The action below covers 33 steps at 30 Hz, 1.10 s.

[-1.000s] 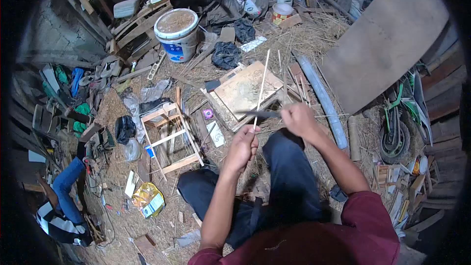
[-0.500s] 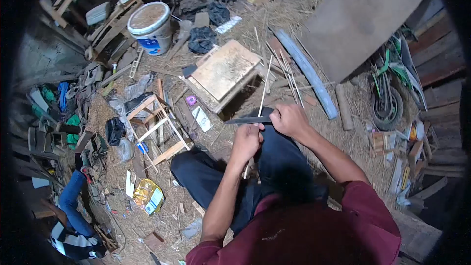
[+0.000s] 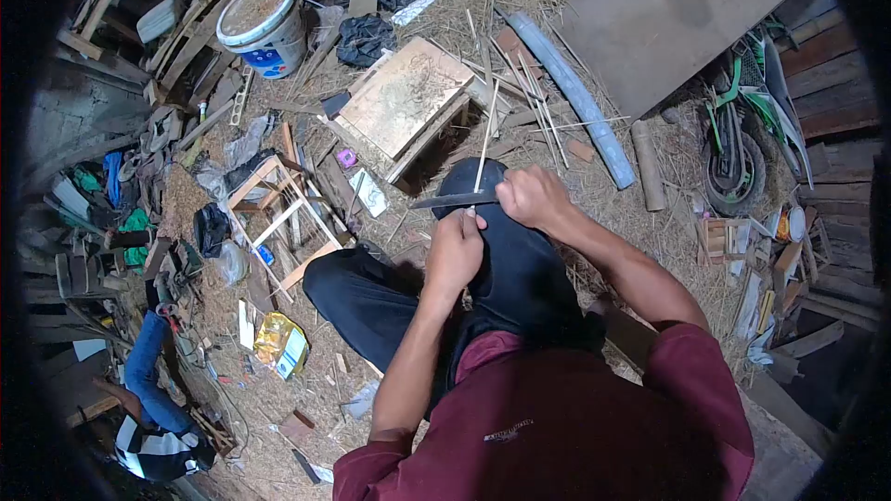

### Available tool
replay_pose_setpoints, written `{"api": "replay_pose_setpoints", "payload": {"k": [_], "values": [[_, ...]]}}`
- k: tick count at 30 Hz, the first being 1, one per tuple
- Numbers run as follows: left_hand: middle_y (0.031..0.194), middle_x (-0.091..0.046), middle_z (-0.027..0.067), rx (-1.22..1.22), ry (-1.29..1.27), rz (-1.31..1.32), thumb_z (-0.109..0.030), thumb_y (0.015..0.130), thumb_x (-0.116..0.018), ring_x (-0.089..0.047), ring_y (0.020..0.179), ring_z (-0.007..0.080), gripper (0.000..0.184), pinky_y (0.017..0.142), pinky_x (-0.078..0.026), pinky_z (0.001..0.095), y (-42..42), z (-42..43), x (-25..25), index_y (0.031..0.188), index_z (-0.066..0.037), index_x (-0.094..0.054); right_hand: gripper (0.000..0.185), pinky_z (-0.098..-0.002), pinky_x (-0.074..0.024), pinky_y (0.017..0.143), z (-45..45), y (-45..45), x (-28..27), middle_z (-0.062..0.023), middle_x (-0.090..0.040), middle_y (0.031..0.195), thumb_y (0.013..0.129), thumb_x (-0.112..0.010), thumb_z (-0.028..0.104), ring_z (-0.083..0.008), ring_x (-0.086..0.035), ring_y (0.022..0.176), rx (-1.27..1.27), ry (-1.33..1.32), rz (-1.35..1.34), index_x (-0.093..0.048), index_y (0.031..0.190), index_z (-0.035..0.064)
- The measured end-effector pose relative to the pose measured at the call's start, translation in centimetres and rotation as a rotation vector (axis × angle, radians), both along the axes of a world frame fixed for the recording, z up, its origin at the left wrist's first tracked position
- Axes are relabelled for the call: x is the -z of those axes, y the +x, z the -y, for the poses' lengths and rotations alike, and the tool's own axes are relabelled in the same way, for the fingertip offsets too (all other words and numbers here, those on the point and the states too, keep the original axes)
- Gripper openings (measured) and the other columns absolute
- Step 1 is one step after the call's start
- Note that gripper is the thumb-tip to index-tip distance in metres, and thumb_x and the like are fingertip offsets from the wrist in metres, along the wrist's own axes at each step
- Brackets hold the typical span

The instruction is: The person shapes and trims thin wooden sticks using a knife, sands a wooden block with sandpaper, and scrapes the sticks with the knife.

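A thin pale wooden stick (image 3: pixel 487 125) rises from my left hand (image 3: pixel 457 249), whose fingers are closed round its lower part, above my knee. My right hand (image 3: pixel 531 197) is wrapped round the handle of a knife. The knife's dark blade (image 3: pixel 450 200) points left and crosses the stick just above my left fingers. Beyond my knees, a low wooden box (image 3: pixel 406 97) with a pale board on top stands on the ground. A small wooden frame (image 3: pixel 288 213) lies to the left of my knees.
A white bucket (image 3: pixel 260 26) stands at the upper left. Loose sticks and a grey-blue pipe (image 3: pixel 575 93) lie ahead right, near a large board (image 3: pixel 682 23) and a motorbike wheel (image 3: pixel 735 172). Another person (image 3: pixel 153 390) is at the lower left. A yellow packet (image 3: pixel 280 345) lies nearby.
The knife has come down the stick toward my left hand, and both hands are lower and nearer my body. The view has shifted, so the box and bucket appear higher and further left.
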<state>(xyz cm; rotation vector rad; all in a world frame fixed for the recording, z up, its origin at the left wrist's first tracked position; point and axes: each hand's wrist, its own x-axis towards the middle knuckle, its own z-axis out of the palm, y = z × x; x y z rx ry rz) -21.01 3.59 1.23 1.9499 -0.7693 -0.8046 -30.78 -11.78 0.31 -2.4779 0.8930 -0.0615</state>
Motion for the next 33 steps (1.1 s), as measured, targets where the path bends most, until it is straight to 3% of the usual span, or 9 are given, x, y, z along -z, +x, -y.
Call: {"api": "replay_pose_setpoints", "payload": {"k": [5,9,10,14,17,22,25,28,33], "values": [[0.060,-0.052,0.0100,-0.010,-0.047,-0.005,-0.022,0.100,-0.045,-0.053,0.059,0.0193,0.032,0.059,-0.042,0.0365,-0.7,-0.9,1.5,0.082,0.000,-0.059,0.040,-0.0540,-0.0525,0.068,-0.3,0.0,0.2,-0.0283,-0.064,0.074,0.085,-0.049,0.033,-0.0467,-0.064,0.069,0.043,-0.060,0.007,-0.067,0.074,-0.0015],[0.057,-0.049,0.0036,-0.029,0.011,-0.186,-0.027,0.103,-0.043,-0.048,0.054,0.0111,0.037,0.052,-0.039,0.0307,-2.4,-3.8,0.8,0.079,-0.002,-0.056,0.041,-0.0543,-0.0526,0.070,0.6,-0.3,0.4,-0.0292,-0.064,0.076,0.086,-0.049,0.035,-0.0471,-0.064,0.072,0.083,-0.056,-0.013,-0.068,0.076,-0.0014],[0.059,-0.052,0.0096,-0.032,0.064,-0.245,-0.022,0.101,-0.041,-0.053,0.054,0.0196,0.034,0.055,-0.041,0.0355,-2.6,-4.5,-0.1,0.079,-0.001,-0.055,0.042,-0.0543,-0.0525,0.070,0.6,-0.3,0.1,-0.0294,-0.064,0.077,0.086,-0.049,0.035,-0.0474,-0.064,0.073,0.092,-0.048,-0.028,-0.068,0.077,-0.0015],[0.057,-0.050,0.0070,-0.023,0.001,-0.286,-0.022,0.102,-0.042,-0.050,0.052,0.0162,0.033,0.052,-0.039,0.0328,-3.7,-8.1,0.6,0.079,-0.002,-0.053,0.041,-0.0548,-0.0518,0.073,1.3,-0.8,0.6,-0.0310,-0.064,0.077,0.087,-0.050,0.033,-0.0480,-0.064,0.076,0.140,-0.039,-0.038,-0.068,0.079,-0.0022],[0.061,-0.046,-0.0030,0.002,0.050,-0.350,-0.029,0.104,-0.041,-0.042,0.053,0.0058,0.036,0.049,-0.033,0.0240,-3.9,-10.5,-1.2,0.079,-0.006,-0.052,0.040,-0.0550,-0.0516,0.073,1.7,-1.0,0.6,-0.0314,-0.064,0.077,0.087,-0.050,0.032,-0.0484,-0.064,0.077,0.182,-0.036,-0.029,-0.068,0.080,-0.0031],[0.056,-0.044,-0.0037,0.032,0.063,-0.504,-0.031,0.103,-0.043,-0.037,0.046,0.0053,0.034,0.043,-0.028,0.0228,-3.6,-14.4,-3.7,0.081,-0.007,-0.052,0.040,-0.0553,-0.0507,0.073,2.2,-1.5,1.4,-0.0318,-0.063,0.077,0.086,-0.049,0.030,-0.0478,-0.064,0.076,0.264,-0.040,0.057,-0.066,0.080,-0.0051],[0.053,-0.042,-0.0035,-0.053,0.068,-0.816,-0.031,0.103,-0.043,-0.035,0.042,0.0067,0.033,0.039,-0.026,0.0233,-2.3,-13.3,-4.2,0.082,-0.007,-0.053,0.041,-0.0550,-0.0502,0.071,2.3,-1.2,1.8,-0.0320,-0.062,0.076,0.085,-0.049,0.031,-0.0468,-0.064,0.074,0.242,0.001,0.173,-0.065,0.078,-0.0056],[0.053,-0.041,-0.0024,-0.069,-0.067,-0.882,-0.030,0.102,-0.042,-0.033,0.038,0.0086,0.030,0.036,-0.024,0.0245,-1.4,-7.9,-2.6,0.089,-0.006,-0.055,0.042,-0.0537,-0.0504,0.069,1.6,-0.6,-0.2,-0.0316,-0.061,0.074,0.084,-0.049,0.032,-0.0457,-0.063,0.070,0.192,0.037,0.215,-0.065,0.075,-0.0059],[0.057,-0.043,-0.0021,-0.049,-0.034,-0.776,-0.029,0.103,-0.039,-0.036,0.041,0.0092,0.029,0.038,-0.026,0.0254,-0.3,-1.4,-1.4,0.097,-0.005,-0.054,0.043,-0.0518,-0.0510,0.065,0.2,-0.1,-2.4,-0.0292,-0.061,0.068,0.084,-0.050,0.034,-0.0441,-0.063,0.064,0.100,-0.049,0.119,-0.065,0.073,-0.0051]]}}
